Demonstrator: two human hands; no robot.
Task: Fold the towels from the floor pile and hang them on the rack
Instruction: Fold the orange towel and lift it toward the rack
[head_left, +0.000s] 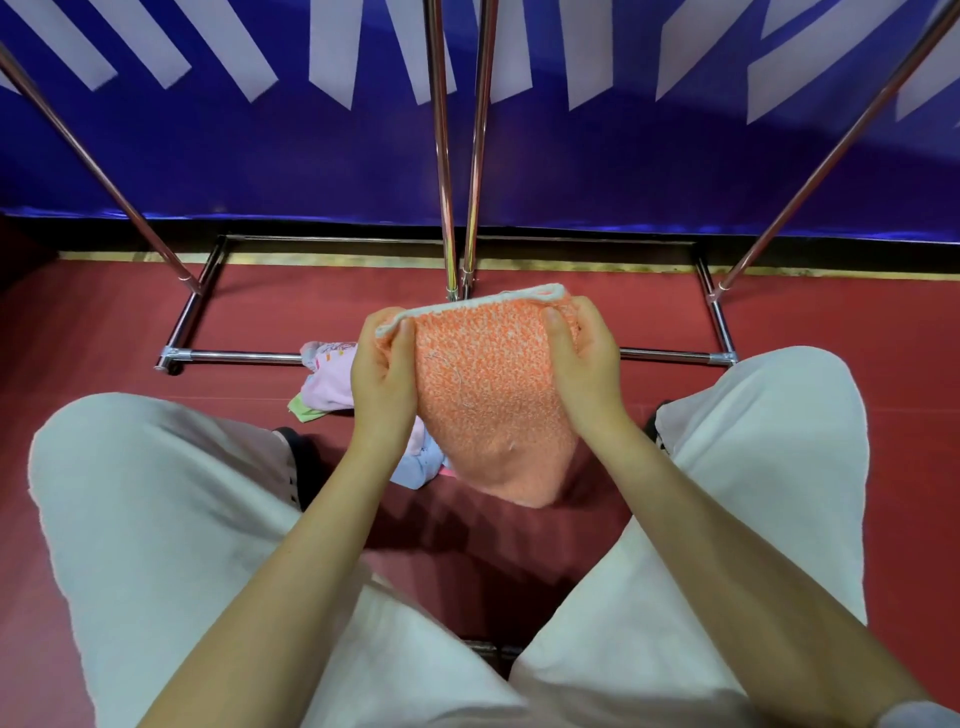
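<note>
Above the red floor, in front of the metal rack, the left hand and right hand hold a folded orange towel, fingers curled and pinching its upper corners. It looks soft, light and limp, so gripping the white-edged top fold should keep it from sagging open; the remaining towel pile lies on the floor below.

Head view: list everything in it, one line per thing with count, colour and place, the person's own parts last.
orange towel: one, orange with a white edge, held up at centre.
towel pile: several pieces, pink, green, pale blue, on the floor behind the left hand.
rack: chrome poles and base bars, straight ahead.
banner: one, blue with white stripes, behind the rack.
floor: red.
trouser legs: two, white, either side.
left hand: fingers grip the towel's left edge.
right hand: fingers grip its right edge.
</note>
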